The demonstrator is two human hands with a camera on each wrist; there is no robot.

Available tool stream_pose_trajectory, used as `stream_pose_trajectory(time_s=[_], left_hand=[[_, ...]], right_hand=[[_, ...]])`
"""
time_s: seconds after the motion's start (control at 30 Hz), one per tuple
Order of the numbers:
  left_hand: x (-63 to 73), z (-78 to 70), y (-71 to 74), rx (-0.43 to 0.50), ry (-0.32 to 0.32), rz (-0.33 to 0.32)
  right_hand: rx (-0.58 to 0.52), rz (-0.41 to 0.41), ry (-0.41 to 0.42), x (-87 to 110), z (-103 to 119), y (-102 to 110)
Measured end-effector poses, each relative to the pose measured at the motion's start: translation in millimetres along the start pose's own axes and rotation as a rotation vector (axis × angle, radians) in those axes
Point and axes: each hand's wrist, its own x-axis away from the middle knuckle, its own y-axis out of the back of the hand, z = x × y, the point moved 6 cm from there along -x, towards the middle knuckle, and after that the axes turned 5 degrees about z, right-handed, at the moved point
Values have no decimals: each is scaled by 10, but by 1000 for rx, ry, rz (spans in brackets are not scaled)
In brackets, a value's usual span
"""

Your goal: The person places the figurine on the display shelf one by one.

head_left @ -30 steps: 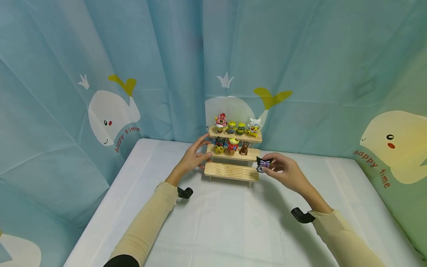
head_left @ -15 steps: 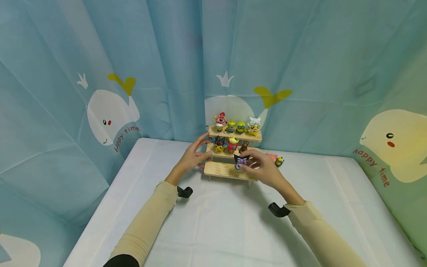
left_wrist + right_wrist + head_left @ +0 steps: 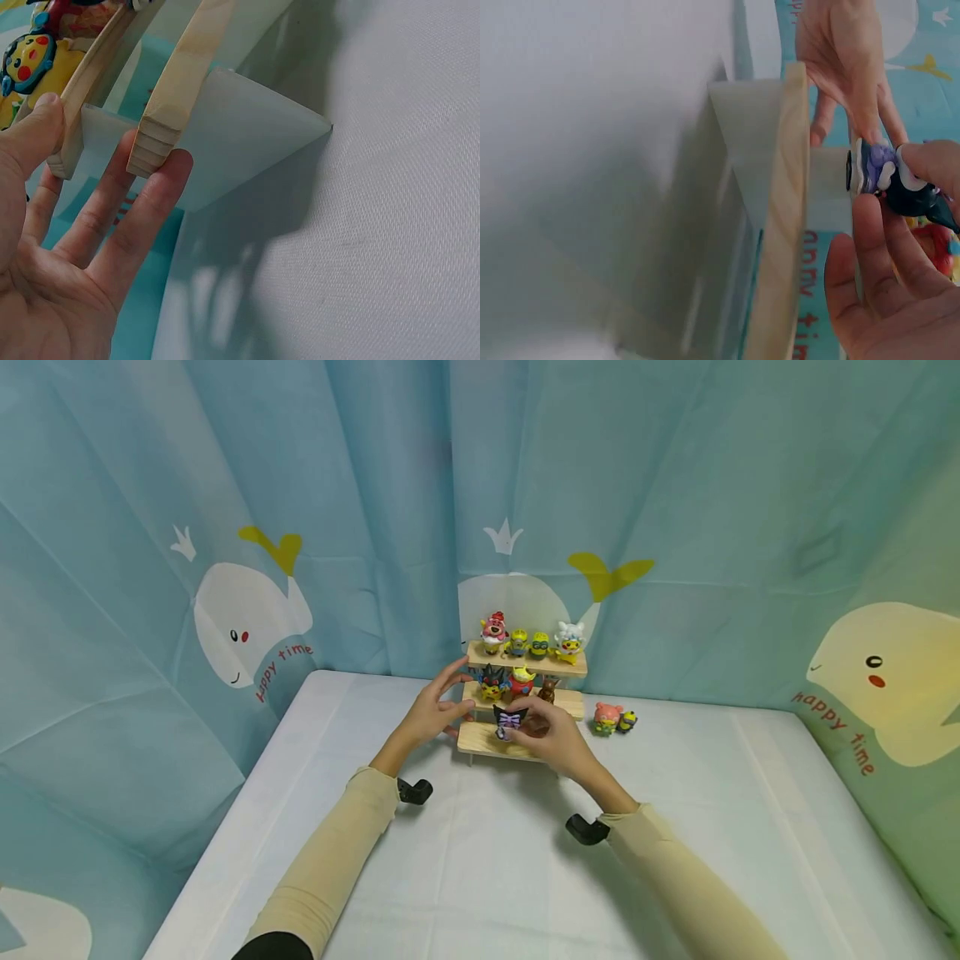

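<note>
A small figurine (image 3: pixel 507 718) with a black pointed hood and purple trim is pinched between my right hand's (image 3: pixel 557 739) thumb and fingers. It is held up at the front of a three-tier wooden display stand (image 3: pixel 476 739), over the bottom tier. In the right wrist view the figurine (image 3: pixel 907 187) lies sideways in the picture, close to the plank. My left hand (image 3: pixel 429 720) holds the stand's left end. The left wrist view shows that thumb on the middle plank (image 3: pixel 71 139) and fingertips touching the bottom plank (image 3: pixel 161 124).
Several figurines stand on the top plank (image 3: pixel 527 662). A dark-hooded yellow figurine (image 3: pixel 492 685), a red-clothed one (image 3: pixel 521 681) and a brown one (image 3: pixel 549 690) occupy the middle tier. To the stand's right, a pink figurine (image 3: pixel 607 718) and a small yellow one (image 3: pixel 627 722) stand on the white table.
My right hand has carried the black-hooded figurine leftward, from the stand's right end across its front. The pink and small yellow figurines have come into view behind it. My left hand has stayed put.
</note>
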Motion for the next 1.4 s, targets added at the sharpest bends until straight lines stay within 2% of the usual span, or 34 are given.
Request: stream_pose_trajectory(time_s=[0.27,0.57,0.87,1.1,1.4], left_hand=[[4,17,-6,-7,9,-4],[17,-8,0,-4,13,-4],[15,-5,-6,-1,22,-6],[-76,233,43,-15,25,-22],[-88,242,47,-46,8,-36]], right_hand=[[0,-16,-16,-9,-51,-168],[41,-73,-3,-20,-57,-225],[44,-73,-18,-25,-50,-257],[60,-70,-14,-34,-52,-255],[58,-74,0,-23,-51,-253]])
